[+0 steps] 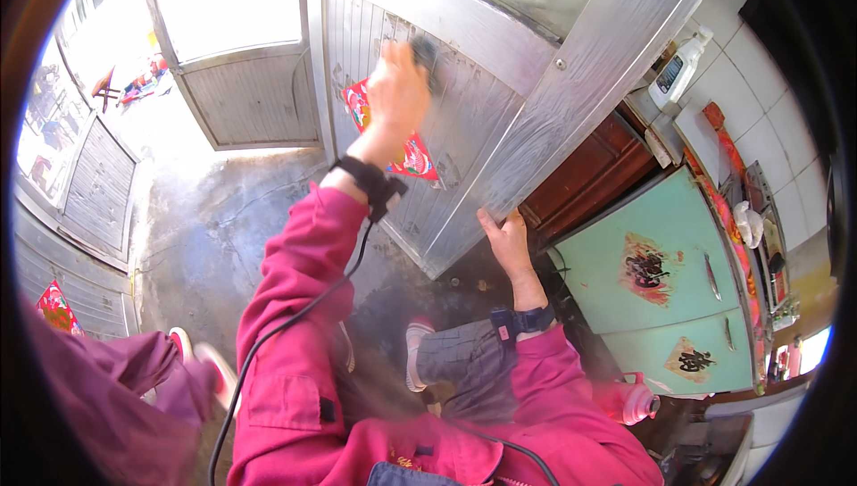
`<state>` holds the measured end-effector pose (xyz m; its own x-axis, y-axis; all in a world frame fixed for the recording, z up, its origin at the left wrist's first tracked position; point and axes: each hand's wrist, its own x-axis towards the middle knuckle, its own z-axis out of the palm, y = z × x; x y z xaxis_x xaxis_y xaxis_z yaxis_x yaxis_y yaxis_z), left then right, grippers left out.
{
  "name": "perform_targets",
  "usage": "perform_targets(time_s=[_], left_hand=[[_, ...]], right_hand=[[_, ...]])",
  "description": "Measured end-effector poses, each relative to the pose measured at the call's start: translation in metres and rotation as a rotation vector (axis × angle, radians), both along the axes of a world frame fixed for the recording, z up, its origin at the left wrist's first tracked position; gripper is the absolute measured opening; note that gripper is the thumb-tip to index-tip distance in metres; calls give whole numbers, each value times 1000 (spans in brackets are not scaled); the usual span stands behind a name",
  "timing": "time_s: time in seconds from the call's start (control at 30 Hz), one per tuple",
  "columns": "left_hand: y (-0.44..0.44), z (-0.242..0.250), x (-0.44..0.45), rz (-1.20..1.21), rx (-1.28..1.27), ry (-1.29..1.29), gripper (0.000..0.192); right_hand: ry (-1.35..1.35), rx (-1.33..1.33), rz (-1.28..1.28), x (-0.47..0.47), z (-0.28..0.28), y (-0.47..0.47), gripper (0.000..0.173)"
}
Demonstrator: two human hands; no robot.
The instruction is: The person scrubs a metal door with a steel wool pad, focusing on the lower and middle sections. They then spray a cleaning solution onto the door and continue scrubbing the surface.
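My left hand (pixel 396 92) is raised against the ribbed lower panel of a metal door (pixel 469 118). It holds a small dark object (pixel 424 56), possibly a scouring pad, too blurred to name for sure. Partly behind this hand and wrist, a red printed paper decoration (pixel 416 159) sticks to the panel. My right hand (pixel 510 239) grips the door's near edge, with the thumb on the front face; the other fingers are partly hidden behind it. Whitish streaks mark the door frame (pixel 535 131) and patchy residue shows on the panel.
Another person's purple trousers (pixel 127 385) and shoes stand close at my left. To the right are a green cabinet (pixel 643 272), a dark red wooden cabinet (pixel 589 165), a white bottle (pixel 679 67) and a pink thermos flask (pixel 633 400). A cable (pixel 294 318) runs along my left sleeve.
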<state>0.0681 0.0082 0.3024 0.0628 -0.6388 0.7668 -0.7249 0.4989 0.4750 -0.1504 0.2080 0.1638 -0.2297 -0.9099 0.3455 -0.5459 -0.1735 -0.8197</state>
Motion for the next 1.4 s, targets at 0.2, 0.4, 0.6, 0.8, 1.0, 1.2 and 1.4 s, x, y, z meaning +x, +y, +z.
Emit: perform_targets(time_s=[0.2,0.4,0.6,0.8,1.0,1.2,1.4], left_hand=[[-55,10,27,135,285,159,24],[15,-21,8,-81,85,-39,24],[-42,-20,16,146,184,82,26],[-63,-17,34,170,261,169,27],[-2,-25,-3,-63,-24,-76,22],[-41,-7,18,166,140,29,21],[33,-4,-25,-121,26,-35,22]], right_hand=[[40,-3,-15,3,-3,-2,55],[-38,-25,-25,4,-4,-7,46],[-19,-13,5,2,-12,-7,51],[-26,-2,-10,1,-6,-9,52],[-40,-13,-44,3,-5,-7,45],[-64,17,-28,2,-3,-6,48],[-93,6,-69,3,1,-7,47]])
